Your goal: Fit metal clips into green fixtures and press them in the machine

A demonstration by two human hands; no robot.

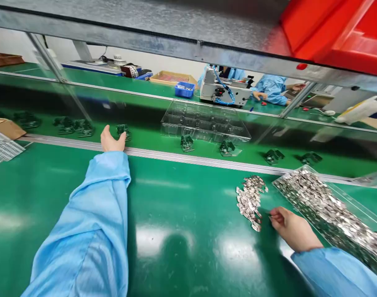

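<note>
My left hand (111,140) reaches over the rail with thumb and fingers spread. Right beside its thumb is a small dark green part (123,131), which looks like a circuit-board assembly; whether they touch I cannot tell. My right hand (293,229) is low over the green bench with thumb and forefinger pinched together; anything between them is too small to name. Just left of those fingers lies a loose pile of small shiny metal pieces (249,200). A clear tray (332,187) heaped with the same metal pieces stands to the right of that hand.
Several similar green parts (226,147) sit along the strip behind the metal rail (176,158). A clear compartmented plastic tray (203,119) rests there too. Overhead runs a metal shelf (163,35) with a red bin (333,37). Co-workers' blue sleeves (270,88) show beyond the partition.
</note>
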